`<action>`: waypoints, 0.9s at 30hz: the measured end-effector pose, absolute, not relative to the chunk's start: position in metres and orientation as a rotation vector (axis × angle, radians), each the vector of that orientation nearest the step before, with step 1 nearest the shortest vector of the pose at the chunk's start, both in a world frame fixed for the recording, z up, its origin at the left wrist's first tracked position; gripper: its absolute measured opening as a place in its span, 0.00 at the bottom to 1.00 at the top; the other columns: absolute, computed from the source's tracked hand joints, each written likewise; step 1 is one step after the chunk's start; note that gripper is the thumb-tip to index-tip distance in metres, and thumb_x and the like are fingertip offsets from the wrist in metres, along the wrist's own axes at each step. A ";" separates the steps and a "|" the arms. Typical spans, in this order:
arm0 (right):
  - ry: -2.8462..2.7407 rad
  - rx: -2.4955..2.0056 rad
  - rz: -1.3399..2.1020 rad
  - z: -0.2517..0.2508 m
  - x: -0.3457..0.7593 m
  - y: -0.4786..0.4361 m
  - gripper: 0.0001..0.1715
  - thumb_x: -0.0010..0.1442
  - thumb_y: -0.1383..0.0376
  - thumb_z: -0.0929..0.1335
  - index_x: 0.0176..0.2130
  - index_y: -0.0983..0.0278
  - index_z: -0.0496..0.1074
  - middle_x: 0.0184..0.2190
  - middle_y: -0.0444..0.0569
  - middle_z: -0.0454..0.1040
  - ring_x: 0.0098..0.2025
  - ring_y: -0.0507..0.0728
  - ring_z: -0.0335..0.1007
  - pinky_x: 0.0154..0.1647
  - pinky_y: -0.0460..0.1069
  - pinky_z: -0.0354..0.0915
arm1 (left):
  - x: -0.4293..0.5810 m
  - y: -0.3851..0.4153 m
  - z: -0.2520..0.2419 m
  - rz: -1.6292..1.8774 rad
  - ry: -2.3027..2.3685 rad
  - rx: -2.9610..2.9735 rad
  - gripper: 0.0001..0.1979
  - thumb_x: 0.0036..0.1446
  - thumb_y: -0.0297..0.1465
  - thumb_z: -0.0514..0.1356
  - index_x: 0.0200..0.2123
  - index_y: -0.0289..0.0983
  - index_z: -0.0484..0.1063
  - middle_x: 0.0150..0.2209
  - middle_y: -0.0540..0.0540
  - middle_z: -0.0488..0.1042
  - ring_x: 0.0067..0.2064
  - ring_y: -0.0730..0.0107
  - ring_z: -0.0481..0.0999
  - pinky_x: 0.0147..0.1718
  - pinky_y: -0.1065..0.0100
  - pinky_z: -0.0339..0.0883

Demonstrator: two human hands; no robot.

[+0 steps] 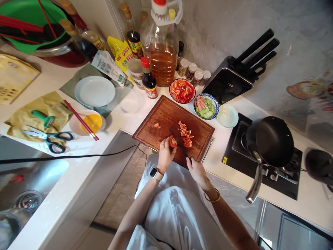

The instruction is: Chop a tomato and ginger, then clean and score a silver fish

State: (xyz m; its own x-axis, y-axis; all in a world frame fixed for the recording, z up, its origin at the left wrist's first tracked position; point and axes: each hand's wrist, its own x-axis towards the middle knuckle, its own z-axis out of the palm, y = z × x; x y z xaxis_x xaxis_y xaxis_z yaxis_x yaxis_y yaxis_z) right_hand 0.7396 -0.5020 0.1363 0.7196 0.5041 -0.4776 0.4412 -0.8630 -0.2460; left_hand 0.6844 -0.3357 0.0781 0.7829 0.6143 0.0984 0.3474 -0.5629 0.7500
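My left hand (166,152) has its fingers closed round a cut piece of tomato (172,141), whose red cut face points right. In my right hand (197,169) is the handle of a dark-bladed knife (182,150); the blade lies just right of the tomato piece, over the board. Chopped tomato (185,134) is heaped beyond the blade on the wooden cutting board (151,125). A small tomato scrap (156,125) rests on the board's left part. My fingers hide the lower side of the held piece.
Behind the board stand a bowl of sliced red peppers (182,91), a patterned bowl of green slices (206,107) and a small dish (227,116). A wok (273,142) sits on the stove at right. Scissors (49,138) and a bowl of beaten egg (75,125) are left.
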 end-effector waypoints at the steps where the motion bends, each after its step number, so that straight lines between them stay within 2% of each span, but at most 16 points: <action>1: -0.764 -2.793 0.840 0.137 0.740 -0.502 0.22 0.69 0.57 0.55 0.36 0.65 0.70 0.27 0.51 0.76 0.28 0.55 0.73 0.26 0.46 0.53 | 0.684 -0.335 0.078 0.454 0.710 2.211 0.28 0.56 0.31 0.60 0.58 0.35 0.57 0.53 0.35 0.65 0.56 0.53 0.65 0.56 0.52 0.62; 5: -0.719 -2.764 0.860 0.139 0.742 -0.502 0.22 0.69 0.57 0.54 0.36 0.65 0.69 0.27 0.51 0.76 0.28 0.54 0.73 0.26 0.46 0.53 | 0.681 -0.334 0.076 0.452 0.737 2.119 0.28 0.53 0.32 0.63 0.55 0.37 0.58 0.52 0.36 0.66 0.55 0.54 0.68 0.53 0.53 0.65; 9: -0.737 -2.779 0.864 0.141 0.740 -0.502 0.22 0.69 0.57 0.54 0.36 0.65 0.69 0.25 0.50 0.76 0.26 0.54 0.72 0.25 0.46 0.51 | 0.677 -0.336 0.074 0.410 0.717 2.013 0.33 0.53 0.33 0.64 0.59 0.37 0.54 0.54 0.35 0.65 0.53 0.57 0.71 0.48 0.58 0.70; 13: -0.756 -2.802 0.843 0.141 0.737 -0.502 0.22 0.69 0.57 0.55 0.36 0.65 0.70 0.25 0.50 0.75 0.25 0.54 0.72 0.24 0.46 0.49 | 0.674 -0.338 0.074 0.385 0.760 2.026 0.28 0.56 0.34 0.62 0.57 0.36 0.58 0.53 0.34 0.68 0.52 0.56 0.72 0.49 0.57 0.70; 17: -0.793 -2.806 0.832 0.145 0.733 -0.506 0.22 0.69 0.57 0.55 0.36 0.65 0.70 0.25 0.50 0.76 0.26 0.54 0.72 0.24 0.46 0.49 | 0.675 -0.344 0.073 0.322 0.855 1.889 0.26 0.53 0.37 0.64 0.52 0.35 0.60 0.45 0.37 0.73 0.40 0.61 0.78 0.38 0.62 0.74; 19: -0.811 -2.818 0.840 0.148 0.732 -0.510 0.22 0.69 0.57 0.55 0.37 0.65 0.70 0.25 0.50 0.76 0.26 0.54 0.72 0.24 0.46 0.49 | 0.677 -0.346 0.074 0.287 0.894 1.883 0.24 0.53 0.37 0.64 0.49 0.35 0.60 0.41 0.38 0.75 0.37 0.62 0.79 0.36 0.63 0.74; 27: -0.777 -2.874 0.908 0.147 0.729 -0.510 0.21 0.69 0.56 0.55 0.40 0.63 0.71 0.28 0.51 0.77 0.28 0.55 0.74 0.25 0.45 0.52 | 0.682 -0.345 0.085 0.288 0.855 2.160 0.20 0.54 0.34 0.62 0.47 0.34 0.62 0.43 0.34 0.74 0.45 0.53 0.76 0.43 0.56 0.70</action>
State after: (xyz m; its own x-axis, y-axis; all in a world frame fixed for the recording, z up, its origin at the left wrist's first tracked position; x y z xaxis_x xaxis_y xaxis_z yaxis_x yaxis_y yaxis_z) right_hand 0.7295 -0.5105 0.1469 0.7052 0.4693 -0.5315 0.4523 -0.8750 -0.1725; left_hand 0.6821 -0.3449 0.0853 0.7480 0.6601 -0.0695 0.4835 -0.4702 0.7384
